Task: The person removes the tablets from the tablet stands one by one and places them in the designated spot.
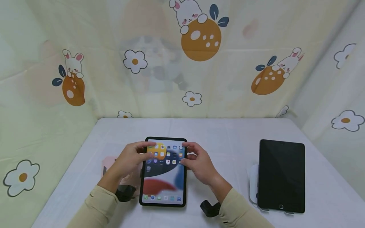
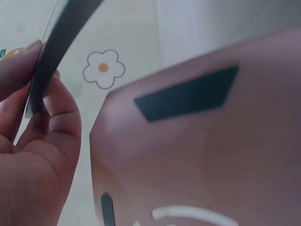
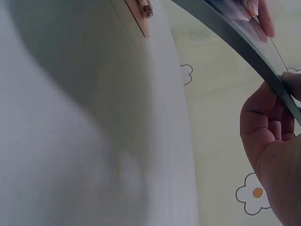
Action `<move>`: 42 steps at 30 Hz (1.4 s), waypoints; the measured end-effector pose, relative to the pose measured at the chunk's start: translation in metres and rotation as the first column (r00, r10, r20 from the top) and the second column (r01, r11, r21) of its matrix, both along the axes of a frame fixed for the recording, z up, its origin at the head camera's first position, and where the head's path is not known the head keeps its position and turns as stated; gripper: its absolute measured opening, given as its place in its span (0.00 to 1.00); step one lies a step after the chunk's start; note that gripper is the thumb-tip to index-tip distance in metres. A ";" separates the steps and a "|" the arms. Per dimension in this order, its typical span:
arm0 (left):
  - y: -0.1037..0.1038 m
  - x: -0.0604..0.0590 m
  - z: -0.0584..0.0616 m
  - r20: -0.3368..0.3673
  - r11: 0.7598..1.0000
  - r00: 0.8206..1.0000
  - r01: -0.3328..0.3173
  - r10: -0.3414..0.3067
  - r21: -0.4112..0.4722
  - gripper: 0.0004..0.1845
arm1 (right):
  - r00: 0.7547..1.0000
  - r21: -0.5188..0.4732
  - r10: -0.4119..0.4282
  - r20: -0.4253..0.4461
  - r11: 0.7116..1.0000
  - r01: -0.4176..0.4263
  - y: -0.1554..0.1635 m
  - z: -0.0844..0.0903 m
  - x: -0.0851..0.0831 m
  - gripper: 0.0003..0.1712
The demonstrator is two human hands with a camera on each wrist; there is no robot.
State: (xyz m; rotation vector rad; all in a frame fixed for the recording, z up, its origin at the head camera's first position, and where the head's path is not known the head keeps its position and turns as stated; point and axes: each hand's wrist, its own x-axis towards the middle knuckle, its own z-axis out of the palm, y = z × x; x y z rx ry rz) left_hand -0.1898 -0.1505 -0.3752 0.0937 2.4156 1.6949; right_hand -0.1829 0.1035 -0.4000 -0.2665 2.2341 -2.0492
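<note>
Two-handed, holds the lit tablet (image 1: 163, 177) by its upper side edges over the middle of the white table (image 1: 228, 133), with the left hand (image 1: 129, 158) and right hand (image 1: 199, 166) each pinching the rim, thumb on the glass and fingers curled beneath. Looks like a lift or a set-down in hand, calling next for an even pinch on both sides lest the lower end slide. Cannot make out the pink object (image 1: 106, 164) half hidden by the left wrist, nor how far the tablet's lower edge sits off the cloth.
</note>
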 end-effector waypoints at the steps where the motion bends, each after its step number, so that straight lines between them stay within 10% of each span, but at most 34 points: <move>1: 0.002 0.000 -0.001 0.002 1.000 1.000 0.000 0.000 0.015 0.21 | 1.000 0.005 -0.004 0.002 1.000 0.004 0.001 0.000 0.000 0.27; 27: 0.045 -0.008 -0.010 -0.042 0.997 0.996 -0.081 0.080 -0.006 0.21 | 0.995 0.056 -0.100 0.008 0.994 0.099 0.023 -0.004 -0.002 0.28; 42: 0.061 -0.009 -0.018 0.054 0.973 0.979 -0.203 0.198 0.110 0.22 | 0.992 0.068 -0.115 0.046 0.991 0.112 0.026 -0.013 -0.004 0.28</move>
